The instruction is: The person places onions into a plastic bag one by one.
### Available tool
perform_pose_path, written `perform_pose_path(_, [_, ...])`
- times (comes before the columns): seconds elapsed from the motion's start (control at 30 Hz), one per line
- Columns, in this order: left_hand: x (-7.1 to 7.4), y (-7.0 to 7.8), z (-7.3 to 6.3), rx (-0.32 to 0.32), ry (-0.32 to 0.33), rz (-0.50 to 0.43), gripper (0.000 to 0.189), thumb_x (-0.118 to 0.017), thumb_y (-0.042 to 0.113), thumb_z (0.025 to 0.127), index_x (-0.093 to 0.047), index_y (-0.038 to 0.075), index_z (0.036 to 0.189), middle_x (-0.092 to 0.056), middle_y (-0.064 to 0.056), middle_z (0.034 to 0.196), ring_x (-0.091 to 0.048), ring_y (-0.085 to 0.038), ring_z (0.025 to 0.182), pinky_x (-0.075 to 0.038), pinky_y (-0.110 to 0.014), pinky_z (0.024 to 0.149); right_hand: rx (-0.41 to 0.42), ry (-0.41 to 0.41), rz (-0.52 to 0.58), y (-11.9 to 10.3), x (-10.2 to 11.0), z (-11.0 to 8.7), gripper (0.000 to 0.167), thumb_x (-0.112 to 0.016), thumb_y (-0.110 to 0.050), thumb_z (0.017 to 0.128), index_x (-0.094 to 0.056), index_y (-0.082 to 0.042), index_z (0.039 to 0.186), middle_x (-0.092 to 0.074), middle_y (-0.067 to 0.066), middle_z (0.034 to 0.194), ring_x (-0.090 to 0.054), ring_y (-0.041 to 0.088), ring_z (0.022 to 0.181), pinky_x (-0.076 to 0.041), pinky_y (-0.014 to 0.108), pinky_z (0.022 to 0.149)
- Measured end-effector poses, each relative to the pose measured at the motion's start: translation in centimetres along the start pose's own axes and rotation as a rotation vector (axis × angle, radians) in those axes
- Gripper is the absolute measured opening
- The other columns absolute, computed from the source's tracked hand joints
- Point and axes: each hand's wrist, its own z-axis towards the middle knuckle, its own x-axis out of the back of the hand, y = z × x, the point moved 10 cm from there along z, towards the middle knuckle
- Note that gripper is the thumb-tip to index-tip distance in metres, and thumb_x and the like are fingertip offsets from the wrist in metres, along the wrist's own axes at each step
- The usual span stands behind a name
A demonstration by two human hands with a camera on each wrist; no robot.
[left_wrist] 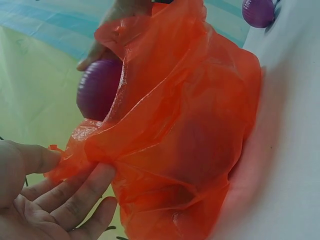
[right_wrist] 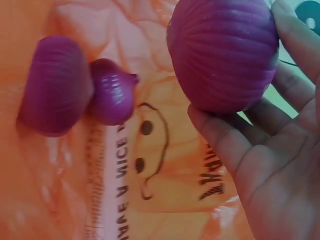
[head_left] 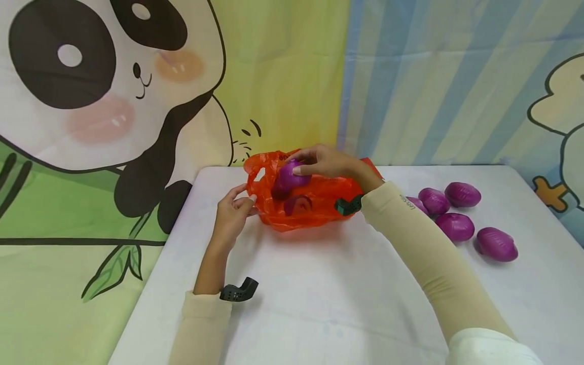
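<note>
A red plastic bag (head_left: 330, 190) with printed lettering lies on the table near its back edge, its mouth facing left. My left hand (head_left: 231, 215) pinches the rim of that mouth between thumb and fingers (left_wrist: 80, 195). In my right hand (head_left: 332, 163) I grip a purple toy onion (right_wrist: 225, 55), held at the bag's mouth; the bag's film partly covers it in the left wrist view. Deeper in the bag, the right wrist view shows another onion (right_wrist: 57, 85) beside a smaller onion with a pointed tip (right_wrist: 112, 95).
On the right of the white table (head_left: 310, 304), several more purple onions (head_left: 496, 244) lie loosely grouped, one partly hidden behind my right sleeve (head_left: 424, 253). A printed cloth backdrop (head_left: 283, 76) with a panda hangs right behind the table.
</note>
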Motion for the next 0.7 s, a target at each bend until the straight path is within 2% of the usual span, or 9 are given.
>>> perform_pose_path(0.27, [0.0, 0.2, -0.1, -0.022, 0.001, -0.004, 0.048, -0.059, 0.025, 0.098, -0.046, 0.014, 0.143, -0.071, -0.012, 0.106, -0.071, -0.024, 0.091, -0.043, -0.041, 0.103, -0.085, -0.026, -0.061, 2.1, -1.5, 0.3, 0.045, -0.070, -0.031, 0.090, -0.061, -0.015, 0.132, -0.060, 0.003, 0.123, -0.058, 0.023, 0.108, -0.054, 0.032, 0.085])
perform_pose_path(0.47, [-0.1, 0.2, -0.1, -0.034, 0.002, 0.002, 0.048, -0.060, 0.023, 0.098, -0.046, 0.013, 0.142, -0.070, -0.012, 0.107, -0.071, -0.023, 0.089, -0.044, -0.040, 0.102, -0.074, -0.047, -0.087, 2.3, -1.8, 0.2, 0.044, -0.069, -0.026, 0.092, -0.060, -0.009, 0.132, -0.060, 0.007, 0.123, -0.057, 0.023, 0.109, -0.053, 0.034, 0.088])
perform_pose_path(0.6, [-0.2, 0.2, 0.0, -0.054, -0.003, -0.013, 0.047, -0.060, 0.021, 0.097, -0.046, 0.011, 0.142, -0.070, -0.014, 0.105, -0.071, -0.025, 0.087, -0.048, -0.038, 0.097, -0.048, -0.061, -0.082, 2.6, -1.9, 0.1, 0.054, -0.069, -0.027, 0.092, -0.052, -0.007, 0.139, -0.055, 0.007, 0.135, -0.053, 0.023, 0.121, -0.048, 0.036, 0.097])
perform_pose_path(0.7, [-0.2, 0.2, 0.0, -0.053, -0.004, -0.006, 0.048, -0.061, 0.023, 0.097, -0.046, 0.011, 0.142, -0.070, -0.013, 0.105, -0.071, -0.026, 0.088, -0.048, -0.037, 0.098, -0.022, -0.049, -0.051, 2.6, -1.8, 0.0, 0.056, -0.069, -0.027, 0.092, -0.050, -0.012, 0.142, -0.049, 0.004, 0.142, -0.048, 0.023, 0.128, -0.044, 0.038, 0.102])
